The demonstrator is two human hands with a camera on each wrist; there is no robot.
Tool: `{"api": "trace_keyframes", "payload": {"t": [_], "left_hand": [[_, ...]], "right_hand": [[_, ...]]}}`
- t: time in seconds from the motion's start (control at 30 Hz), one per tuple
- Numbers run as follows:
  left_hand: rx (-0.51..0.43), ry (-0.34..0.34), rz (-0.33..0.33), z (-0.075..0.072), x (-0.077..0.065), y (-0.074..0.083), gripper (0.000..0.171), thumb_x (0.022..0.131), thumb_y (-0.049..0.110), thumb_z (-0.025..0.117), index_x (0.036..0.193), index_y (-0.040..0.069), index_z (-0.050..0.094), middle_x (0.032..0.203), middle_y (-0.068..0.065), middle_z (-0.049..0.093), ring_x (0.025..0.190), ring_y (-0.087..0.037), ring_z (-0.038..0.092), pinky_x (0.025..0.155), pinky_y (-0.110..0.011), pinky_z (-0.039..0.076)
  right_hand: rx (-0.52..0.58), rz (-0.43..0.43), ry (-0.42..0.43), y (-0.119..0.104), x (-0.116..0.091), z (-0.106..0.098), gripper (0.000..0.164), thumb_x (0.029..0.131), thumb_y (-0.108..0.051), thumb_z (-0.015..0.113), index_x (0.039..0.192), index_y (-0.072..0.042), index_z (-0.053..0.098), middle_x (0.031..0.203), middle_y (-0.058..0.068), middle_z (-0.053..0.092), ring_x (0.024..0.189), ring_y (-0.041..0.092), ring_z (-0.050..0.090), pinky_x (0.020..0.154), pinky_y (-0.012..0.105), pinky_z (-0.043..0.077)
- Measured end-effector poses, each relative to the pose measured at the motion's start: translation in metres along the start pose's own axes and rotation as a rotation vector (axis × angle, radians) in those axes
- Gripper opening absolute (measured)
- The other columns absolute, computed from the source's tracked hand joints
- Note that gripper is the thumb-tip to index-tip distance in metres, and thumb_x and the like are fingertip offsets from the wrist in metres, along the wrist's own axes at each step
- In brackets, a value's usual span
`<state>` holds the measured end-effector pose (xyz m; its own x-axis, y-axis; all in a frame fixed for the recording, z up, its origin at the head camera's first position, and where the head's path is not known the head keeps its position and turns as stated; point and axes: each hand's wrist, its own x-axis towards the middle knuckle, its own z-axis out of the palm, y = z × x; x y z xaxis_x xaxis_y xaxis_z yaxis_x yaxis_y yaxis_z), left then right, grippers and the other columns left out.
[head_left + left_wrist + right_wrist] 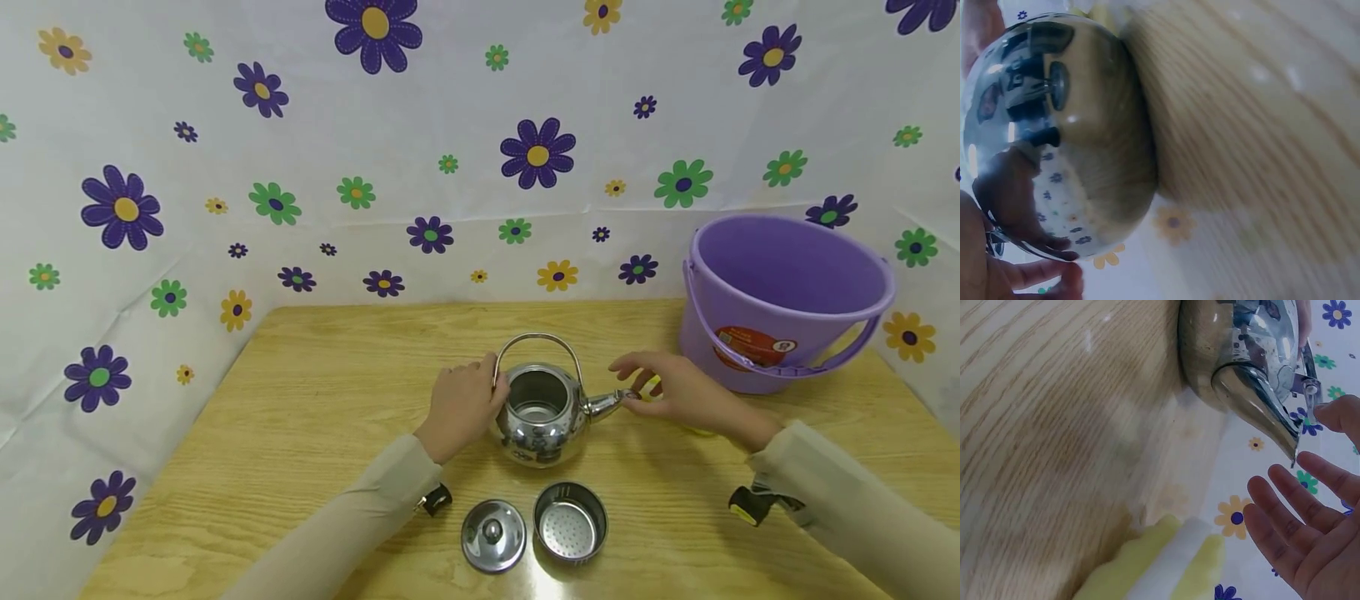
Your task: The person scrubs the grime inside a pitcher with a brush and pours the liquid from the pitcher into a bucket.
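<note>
Leftmost, see the left grip (pixel 465 408) curled about the left foot of the handle (pixel 536 336), hard against the side of the kettle (pixel 543 437). Below, in the head view, find the lid (pixel 480 552), lying flat on the tabletop (pixel 337 375). Then look to the kettle itself, upright on the tabletop, lidless: apparently empty and so probably light, stiff-walled, more apt to dent than break, and likely slippery on those round mirrored flanks. Better to take hold by the upright handle, with steadying fingers low on the belly, than to trust the smooth sides alone. Just in front, note the strainer (pixel 570 533), close beside the lid. Out to the right, treat the spout (pixel 603 406) as a steadying point only, judging by such a slick, narrow taper. Around the tip, see the right grip (pixel 675 392), thumb and fingers apart, lightly bent, clamped on nothing; impossible to tell about contact with the metal. Partly behind, make out a yellow-and-white cloth (pixel 1169 556), and farthest right, the bucket (pixel 795 329).
</note>
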<state>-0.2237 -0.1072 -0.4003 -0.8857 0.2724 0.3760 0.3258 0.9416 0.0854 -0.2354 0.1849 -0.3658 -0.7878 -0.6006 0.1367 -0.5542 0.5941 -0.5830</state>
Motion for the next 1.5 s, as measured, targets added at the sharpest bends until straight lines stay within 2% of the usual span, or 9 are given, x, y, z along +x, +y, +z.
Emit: {"api": "trace_keyframes", "payload": {"t": [0.13,0.2,0.3,0.47,0.7,1.0,1.13,1.3,1.5], "left_hand": [[-0.182,-0.196,-0.090,-0.004,0.001,-0.003,0.031,0.099,0.037,0.039,0.089,0.010,0.052,0.064,-0.003,0.054,0.051,-0.018,0.049,0.045,-0.029,0.034],[-0.275,-0.304,-0.145,-0.006,0.001,-0.006,0.039,0.099,0.043,0.036,0.104,0.009,0.054,0.075,-0.005,0.059,0.061,-0.018,0.054,0.050,-0.030,0.039],[-0.399,-0.404,-0.175,-0.010,-0.001,-0.009,0.050,0.098,0.049,0.036,0.125,0.010,0.049,0.099,-0.010,0.065,0.082,-0.022,0.062,0.064,-0.035,0.048],[-0.620,-0.509,-0.120,-0.011,-0.008,-0.019,0.059,0.095,0.048,0.044,0.142,0.014,0.035,0.130,-0.013,0.055,0.121,-0.028,0.053,0.098,-0.045,0.044],[-0.783,-0.608,0.046,-0.006,-0.011,-0.035,0.085,0.086,0.045,0.063,0.150,0.016,0.015,0.133,-0.007,0.049,0.117,-0.019,0.053,0.101,-0.037,0.042],[-0.670,-0.578,0.124,-0.002,-0.007,-0.039,0.116,0.066,0.044,0.082,0.151,0.010,0.010,0.154,-0.009,0.028,0.140,-0.023,0.031,0.115,-0.039,0.026],[-0.605,-0.550,0.140,0.000,-0.006,-0.039,0.111,0.063,0.047,0.082,0.149,0.013,0.020,0.146,-0.004,0.041,0.135,-0.019,0.039,0.112,-0.036,0.031],[-0.529,-0.533,0.144,0.001,-0.006,-0.039,0.097,0.061,0.052,0.082,0.138,0.014,0.038,0.122,-0.002,0.059,0.115,-0.016,0.056,0.101,-0.034,0.043],[-0.253,-0.483,0.158,0.000,-0.009,-0.038,0.107,0.063,0.069,0.070,0.142,0.006,0.036,0.137,-0.011,0.050,0.129,-0.027,0.044,0.109,-0.043,0.034]], "right_hand": [[0.087,0.006,-0.059,0.001,0.003,0.004,0.038,0.082,-0.009,0.069,0.117,0.001,0.058,0.108,0.021,0.064,0.087,0.019,0.064,0.068,0.029,0.054],[0.088,0.013,-0.067,0.000,0.004,0.005,0.039,0.081,-0.010,0.070,0.117,0.000,0.059,0.107,0.019,0.065,0.087,0.018,0.064,0.068,0.026,0.054],[0.082,0.008,-0.067,0.002,0.006,0.008,0.039,0.080,-0.010,0.071,0.116,0.000,0.059,0.104,0.017,0.067,0.083,0.017,0.065,0.069,0.024,0.053],[0.160,0.003,-0.096,0.006,0.009,0.015,0.037,0.080,-0.009,0.072,0.112,0.005,0.059,0.100,0.017,0.068,0.081,0.013,0.064,0.070,0.022,0.052],[0.231,0.028,-0.119,0.009,0.010,0.019,0.032,0.081,-0.007,0.070,0.110,0.004,0.060,0.094,0.013,0.069,0.077,0.001,0.058,0.069,0.018,0.049],[0.244,0.029,-0.108,0.008,0.013,0.025,0.029,0.079,-0.005,0.071,0.106,0.003,0.063,0.096,0.014,0.069,0.080,0.000,0.063,0.069,0.019,0.052],[0.225,0.038,-0.107,0.006,0.014,0.026,0.029,0.078,-0.006,0.073,0.105,0.002,0.064,0.094,0.013,0.070,0.079,0.005,0.065,0.067,0.020,0.052],[0.189,0.039,-0.110,0.005,0.016,0.028,0.028,0.078,-0.008,0.073,0.103,0.001,0.065,0.090,0.011,0.071,0.075,0.004,0.065,0.065,0.020,0.052],[0.065,0.011,-0.097,0.005,0.017,0.030,0.026,0.077,-0.008,0.074,0.102,-0.003,0.066,0.086,0.005,0.070,0.070,0.002,0.061,0.064,0.019,0.051]]}}
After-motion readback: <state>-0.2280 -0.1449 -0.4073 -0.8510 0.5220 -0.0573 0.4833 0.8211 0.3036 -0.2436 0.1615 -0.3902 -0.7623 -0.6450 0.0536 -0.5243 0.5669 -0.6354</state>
